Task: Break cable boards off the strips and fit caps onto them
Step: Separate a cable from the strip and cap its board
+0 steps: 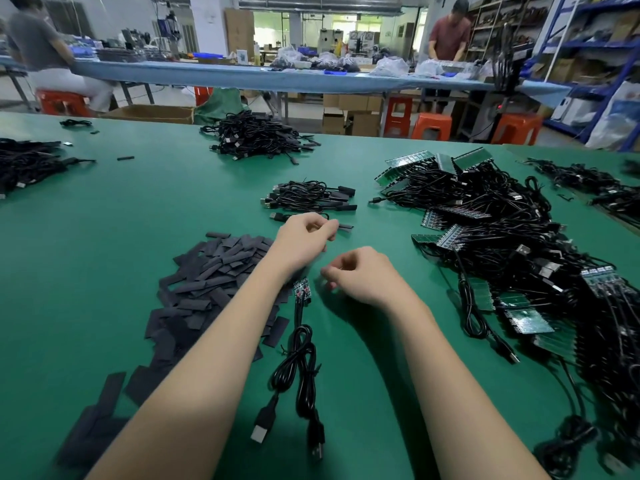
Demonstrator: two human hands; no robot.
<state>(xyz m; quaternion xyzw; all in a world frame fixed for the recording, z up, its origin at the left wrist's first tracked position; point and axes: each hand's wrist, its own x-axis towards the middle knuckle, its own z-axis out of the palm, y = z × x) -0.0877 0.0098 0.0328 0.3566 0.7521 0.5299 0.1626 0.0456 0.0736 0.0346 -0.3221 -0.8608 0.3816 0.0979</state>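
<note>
Both hands work low over a green worktop [104, 209] at a cable assembly bench. The left hand [304, 237] has its fingers curled, the fingertips pinching the near end of a capped cable [343, 226] that lies on the mat just in front of the small finished pile [311, 197]. The right hand [360, 271] sits just beside it, fingers curled inward; whether anything small is between them cannot be told.

Below the left wrist lie two bare cable boards [302, 291] side by side, their coiled black leads [298, 368] trailing toward the near edge and ending in USB plugs. A heap of flat black caps [207, 271] spreads to the left, partly under the left forearm. To the right, a large tangle of cables still joined to green board strips [485, 237] covers the mat. A further mound of finished cables [256, 136] sits farther back. Beyond the worktop, two people work at a long blue table [242, 76] beside orange stools [431, 126].
</note>
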